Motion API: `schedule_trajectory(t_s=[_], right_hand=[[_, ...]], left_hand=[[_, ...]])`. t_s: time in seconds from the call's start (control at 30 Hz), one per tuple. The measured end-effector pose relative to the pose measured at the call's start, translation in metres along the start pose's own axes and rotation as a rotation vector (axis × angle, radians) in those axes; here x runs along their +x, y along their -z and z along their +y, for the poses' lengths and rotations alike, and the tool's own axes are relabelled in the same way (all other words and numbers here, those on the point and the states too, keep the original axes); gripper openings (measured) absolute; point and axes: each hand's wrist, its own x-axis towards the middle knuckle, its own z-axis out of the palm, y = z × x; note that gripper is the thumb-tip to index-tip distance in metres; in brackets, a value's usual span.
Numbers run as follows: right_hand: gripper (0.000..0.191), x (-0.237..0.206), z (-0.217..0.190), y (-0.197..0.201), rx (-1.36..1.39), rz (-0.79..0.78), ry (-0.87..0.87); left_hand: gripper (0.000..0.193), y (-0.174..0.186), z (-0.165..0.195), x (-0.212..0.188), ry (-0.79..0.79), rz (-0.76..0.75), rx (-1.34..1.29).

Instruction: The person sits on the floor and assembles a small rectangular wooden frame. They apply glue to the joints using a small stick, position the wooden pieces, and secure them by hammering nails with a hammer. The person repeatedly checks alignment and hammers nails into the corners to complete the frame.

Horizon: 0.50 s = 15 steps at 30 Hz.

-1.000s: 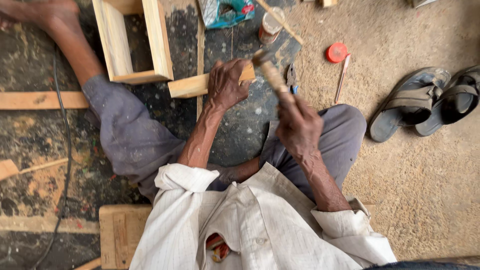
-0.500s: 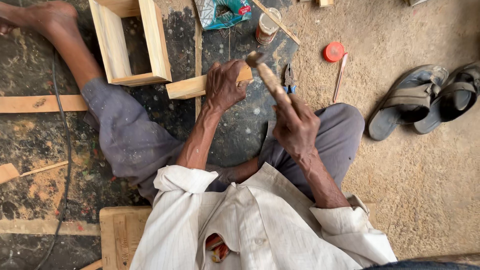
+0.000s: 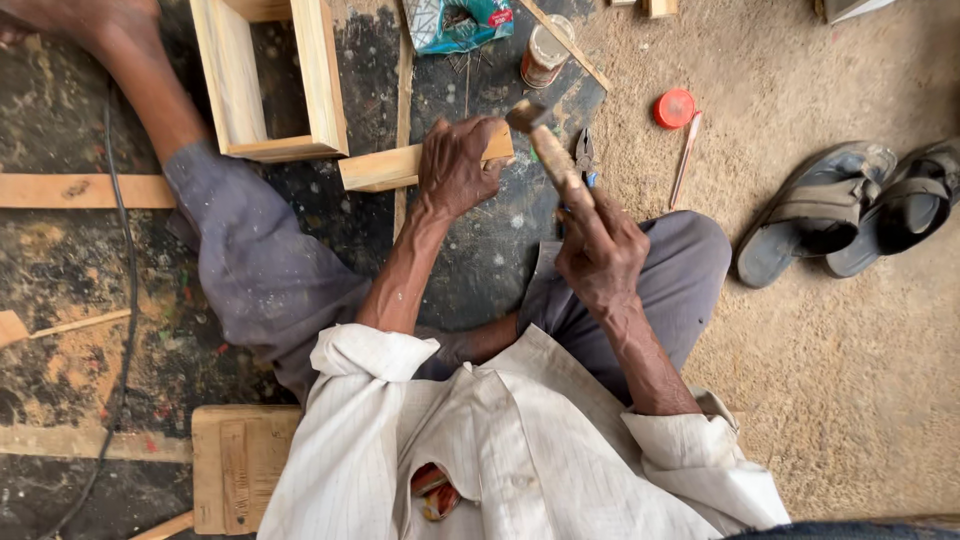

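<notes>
Hiding the wood strip's (image 3: 385,167) middle: left hand (image 3: 455,165).

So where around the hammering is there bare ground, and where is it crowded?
Bare sand lies right of the raised knee, below the sandals. It is crowded above the left hand on the wood strip and the right hand with the hammer: frame, bag, jar, red lid.

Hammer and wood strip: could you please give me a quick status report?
Left hand pressing wood strip to the floor. Right hand gripping hammer, head over the strip's right end. Pliers lying beside; not in the way.
</notes>
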Motion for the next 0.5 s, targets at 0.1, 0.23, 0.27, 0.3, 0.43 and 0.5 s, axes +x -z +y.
schedule_trajectory(t_s=[0.1,0.23,0.27,0.3,0.43,0.5], right_hand=[[0.047,0.0012,-0.0013,0.0007,-0.08,-0.245,-0.148],[0.049,-0.0006,-0.0027,-0.0021,-0.048,-0.094,-0.092],[0.047,-0.0012,-0.0022,-0.0037,-0.058,-0.186,-0.176],[0.045,-0.0013,-0.0011,-0.0053,-0.069,-0.264,-0.256],[0.052,-0.0034,0.0018,-0.0041,-0.061,-0.067,-0.024],[0.048,-0.0035,0.002,-0.003,0.001,-0.002,-0.004]], left_hand=[[0.052,0.0017,0.0022,0.0017,-0.015,-0.01,0.049],[0.057,0.0038,0.0042,0.0019,-0.004,0.0,0.027],[0.057,0.0043,0.0044,0.0011,-0.012,0.0,0.019],[0.057,0.0047,0.0039,0.0014,-0.032,0.004,0.017],[0.056,0.0046,0.0026,0.0005,-0.022,-0.002,0.014],[0.054,0.0031,0.0015,0.0012,-0.053,0.065,0.034]])
